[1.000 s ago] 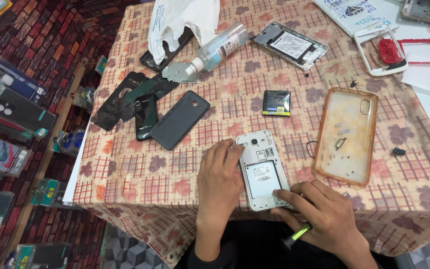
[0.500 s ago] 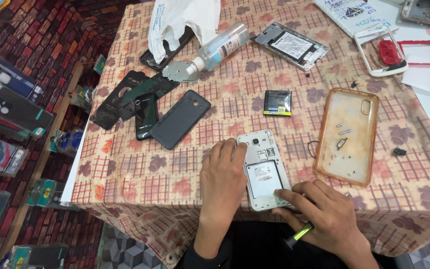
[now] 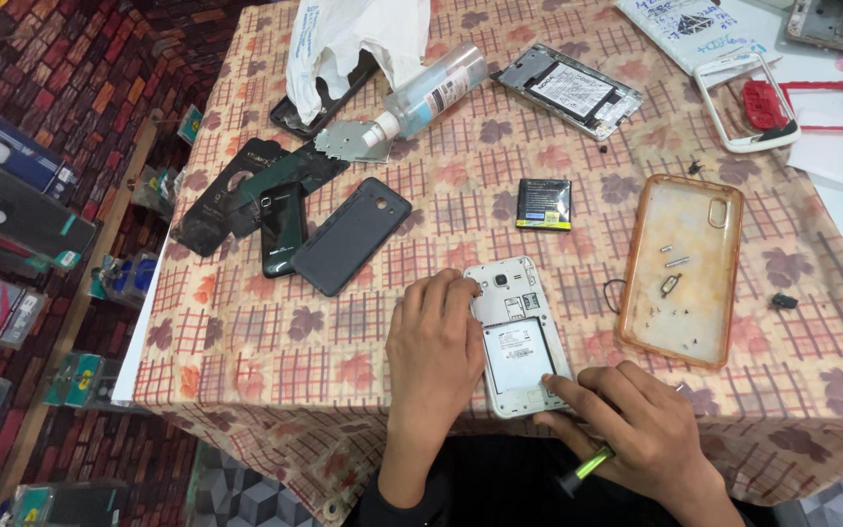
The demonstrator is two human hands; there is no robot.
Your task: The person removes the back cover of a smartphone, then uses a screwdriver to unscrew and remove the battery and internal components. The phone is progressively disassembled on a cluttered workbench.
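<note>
While the white phone (image 3: 517, 332) is lying face down with its back cover off near the front edge of the table (image 3: 246, 371), the left hand (image 3: 433, 356) is lying flat against the phone's left side, fingers spread a little and curling onto its upper corner, pinning it to the checked cloth. The right hand (image 3: 636, 425) is coming in from the lower right, its fingers bunched and pressing on the phone's bottom right corner, while gripping a thin tool with a green and black handle (image 3: 585, 468) that is sticking out below the palm over the table edge. Just right of the phone a clear yellowed phone case (image 3: 683, 268) is lying open side up, holding small screws and metal bits, with only a narrow strip of cloth between them. Above the phone a small black battery (image 3: 543, 203) is sitting apart from it, and to the upper left a dark back cover (image 3: 351, 234) is lying at a slant. Left of the left hand the cloth is lying open right out to the table's left edge. Farther back a clear bottle (image 3: 431, 93) is lying on its side.
</note>
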